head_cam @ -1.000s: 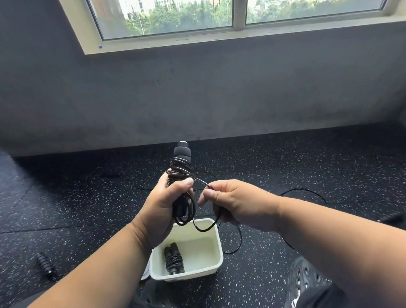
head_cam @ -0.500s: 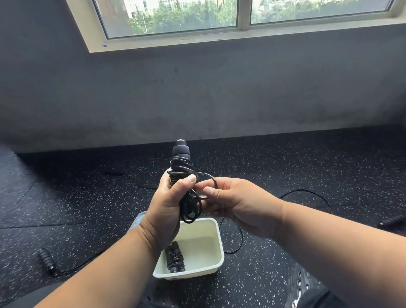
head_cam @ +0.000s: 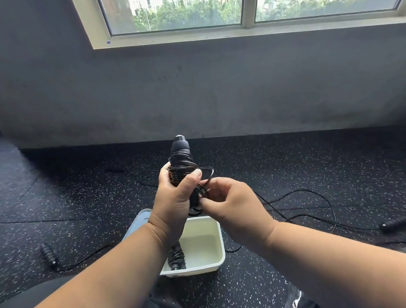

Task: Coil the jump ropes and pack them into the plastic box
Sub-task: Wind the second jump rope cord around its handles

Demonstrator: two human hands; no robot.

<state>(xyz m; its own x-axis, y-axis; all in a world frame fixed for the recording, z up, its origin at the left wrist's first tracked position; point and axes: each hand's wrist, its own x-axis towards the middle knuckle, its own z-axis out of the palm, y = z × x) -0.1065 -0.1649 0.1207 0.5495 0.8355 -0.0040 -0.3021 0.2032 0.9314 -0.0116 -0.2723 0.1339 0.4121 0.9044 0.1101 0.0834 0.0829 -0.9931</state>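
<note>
— Two hands meet over the box, yes?
— Yes. The left hand (head_cam: 173,203) grips a pair of black handles (head_cam: 181,154) held upright, its fingers (head_cam: 164,176) curled round the far side and the thumb pressed across the front of the wound cord (head_cam: 182,172).
— And the right hand (head_cam: 233,205)?
— It sits just beside the left, fingers bent, pinching a loose loop of the black cord against the lower part of the bundle.
— Where is the plastic box (head_cam: 215,264)?
— On the floor (head_cam: 83,192), right below the hands, white, partly hidden by the left wrist. One coiled jump rope (head_cam: 176,257) already lies inside, along its left wall. A pale blue lid (head_cam: 136,223) peeks out just behind the box on the left.
— Anything else around?
— More rope on the floor. One handle on the left (head_cam: 48,253) lies on the speckled black mat with its cord trailing toward the box. Another handle on the right (head_cam: 394,224) lies well apart, and thin cord (head_cam: 313,191) loops across the mat between it and the hands.
— Beyond that?
— A grey wall (head_cam: 195,89) with a window (head_cam: 238,9) above it, green trees outside.
</note>
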